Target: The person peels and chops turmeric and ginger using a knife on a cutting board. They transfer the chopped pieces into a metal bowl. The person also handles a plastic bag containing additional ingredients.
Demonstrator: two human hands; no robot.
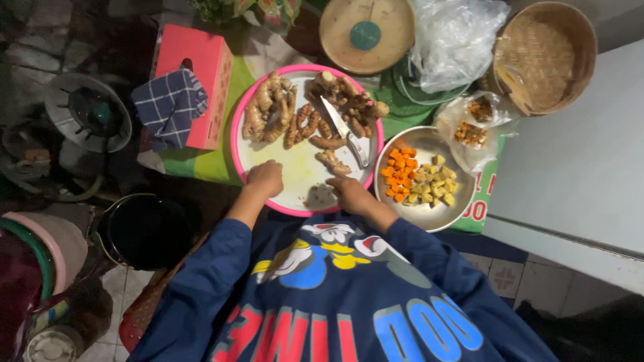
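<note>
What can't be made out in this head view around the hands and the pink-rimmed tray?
- Left hand: fingers curled under; a held piece cannot be told.
- Right hand: fingers blurred near a root piece; contact unclear.
- Knife: handle dim on the tray.
- Plastic bag: contents too small to identify.

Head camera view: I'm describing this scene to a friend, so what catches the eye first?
A pink-rimmed tray at the centre, piled with knobbly roots, a knife lying across it. Both hands, left hand and right hand, rest on its near edge. To its right, a metal bowl holds orange and yellow chunks.
</note>
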